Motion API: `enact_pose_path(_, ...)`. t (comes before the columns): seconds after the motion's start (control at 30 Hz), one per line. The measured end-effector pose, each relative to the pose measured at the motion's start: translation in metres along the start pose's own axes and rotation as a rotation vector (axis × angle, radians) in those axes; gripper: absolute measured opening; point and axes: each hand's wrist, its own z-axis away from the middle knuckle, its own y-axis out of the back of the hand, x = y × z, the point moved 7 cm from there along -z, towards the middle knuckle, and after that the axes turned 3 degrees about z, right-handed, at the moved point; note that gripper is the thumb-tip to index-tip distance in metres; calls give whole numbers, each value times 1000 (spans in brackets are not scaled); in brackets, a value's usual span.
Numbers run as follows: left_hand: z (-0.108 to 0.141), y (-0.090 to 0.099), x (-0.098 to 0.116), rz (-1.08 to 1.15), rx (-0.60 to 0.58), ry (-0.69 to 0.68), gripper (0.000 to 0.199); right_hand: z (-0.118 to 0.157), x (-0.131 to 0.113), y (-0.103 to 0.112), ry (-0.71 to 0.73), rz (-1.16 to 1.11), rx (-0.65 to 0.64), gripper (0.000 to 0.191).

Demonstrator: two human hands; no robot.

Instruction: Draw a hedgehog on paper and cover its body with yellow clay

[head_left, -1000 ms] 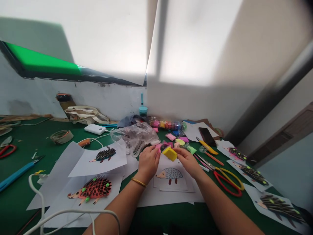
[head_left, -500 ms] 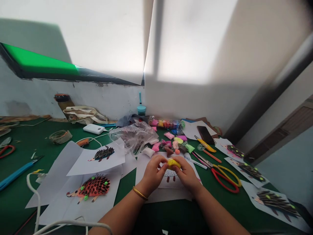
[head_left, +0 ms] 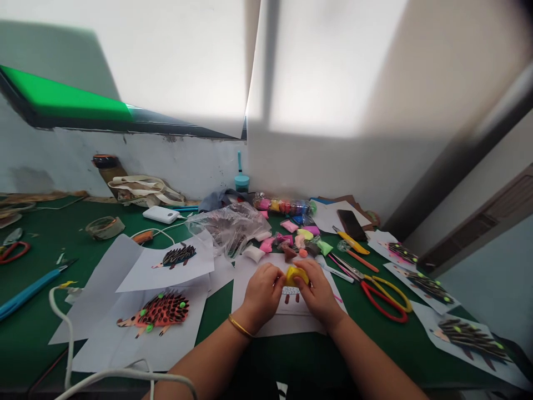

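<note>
Apparently I'm at the handling step: my right hand (head_left: 317,290) clamps the yellow packet (head_left: 293,274) above the drawing (head_left: 292,300); whether my left hand (head_left: 263,290) grips its left edge, I can't tell. Next calls for gentle pressure.

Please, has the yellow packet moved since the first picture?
Yes, the yellow packet came nearer to the person. Against the hedgehog drawing: it was beyond the animal's back; now, in the right hand, it covers part of the body.
</note>
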Motion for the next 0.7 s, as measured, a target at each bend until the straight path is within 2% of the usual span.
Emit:
enact_pose_path(0.1,2,-9,-8,91,-72,82,13,0,0,4,23,-11,60,28)
enact_pose_path(0.2,3,-17,-12,270,-126,155,17,0,-1,4,19,-22,49,21)
enact_pose_path(0.5,1,-22,-6,625,-152,265,18,-2,-7,3,17,-9,13,25)
enact_pose_path(0.6,0,-14,-5,609,-60,235,21,-2,-13,3,44,35,0,31)
enact_pose_path(0.7,-1,-5,-8,554,53,193,23,0,-21,5,90,59,44,30)
